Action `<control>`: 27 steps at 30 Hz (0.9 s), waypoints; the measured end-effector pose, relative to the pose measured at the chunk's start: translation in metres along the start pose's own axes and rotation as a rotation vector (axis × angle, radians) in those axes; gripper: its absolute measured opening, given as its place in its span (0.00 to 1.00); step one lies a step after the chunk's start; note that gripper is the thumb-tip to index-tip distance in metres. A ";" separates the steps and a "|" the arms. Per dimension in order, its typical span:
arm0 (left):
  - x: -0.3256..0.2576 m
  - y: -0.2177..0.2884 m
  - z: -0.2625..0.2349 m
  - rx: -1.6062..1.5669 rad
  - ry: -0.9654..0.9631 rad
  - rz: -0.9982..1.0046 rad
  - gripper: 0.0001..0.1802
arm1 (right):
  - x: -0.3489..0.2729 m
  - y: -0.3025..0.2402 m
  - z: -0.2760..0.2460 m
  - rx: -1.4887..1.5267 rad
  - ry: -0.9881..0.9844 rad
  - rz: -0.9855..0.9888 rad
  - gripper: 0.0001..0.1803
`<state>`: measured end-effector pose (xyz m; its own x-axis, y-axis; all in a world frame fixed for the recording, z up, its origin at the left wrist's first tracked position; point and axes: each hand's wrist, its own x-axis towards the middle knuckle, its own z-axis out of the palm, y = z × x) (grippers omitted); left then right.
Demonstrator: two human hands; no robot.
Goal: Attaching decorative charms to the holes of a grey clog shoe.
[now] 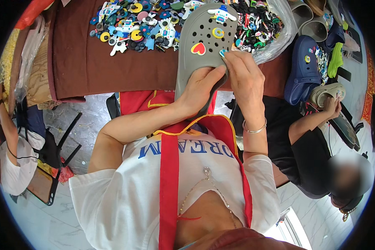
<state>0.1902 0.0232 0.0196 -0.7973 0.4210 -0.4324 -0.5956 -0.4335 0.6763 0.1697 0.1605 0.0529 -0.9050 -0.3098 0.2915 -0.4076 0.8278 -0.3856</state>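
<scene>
My left hand (198, 89) grips the heel end of a grey perforated clog (204, 46), holding it up over the table edge. The clog carries a red heart charm (198, 48), a round yellow charm (218, 32) and a white cartoon charm (222, 13) near its toe. My right hand (245, 77) pinches a small teal charm (223, 53) against the clog's right side, just right of the heart. A silver bangle circles my right wrist.
A brown-covered table (96, 66) holds a heap of colourful shoe charms (133, 25) and a clear bag of more charms (258, 25). A dark blue clog (302, 68) lies at right, where another person (316, 154) in black holds a cream clog (327, 93). A person sits at far left (8, 150).
</scene>
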 end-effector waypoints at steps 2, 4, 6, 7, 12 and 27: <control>0.003 -0.007 -0.004 -0.049 -0.019 0.006 0.21 | -0.003 -0.002 0.001 0.019 -0.005 -0.011 0.12; 0.005 -0.010 -0.005 -0.096 -0.042 0.009 0.20 | -0.008 -0.004 0.000 0.099 0.016 0.024 0.15; 0.005 -0.011 -0.005 -0.154 -0.062 0.017 0.19 | -0.011 -0.004 -0.004 0.036 -0.001 0.010 0.17; 0.005 -0.010 -0.004 -0.154 -0.063 0.016 0.19 | -0.013 -0.004 -0.005 -0.025 -0.016 -0.004 0.19; 0.005 -0.009 0.001 -0.123 0.005 0.043 0.18 | -0.014 -0.008 -0.005 -0.062 -0.046 0.010 0.23; 0.006 -0.011 -0.005 -0.011 0.040 0.110 0.19 | -0.020 0.000 0.006 -0.012 -0.046 -0.004 0.24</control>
<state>0.1921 0.0263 0.0064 -0.8612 0.3380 -0.3796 -0.5050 -0.4845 0.7143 0.1867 0.1643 0.0422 -0.9080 -0.3343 0.2524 -0.4101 0.8320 -0.3736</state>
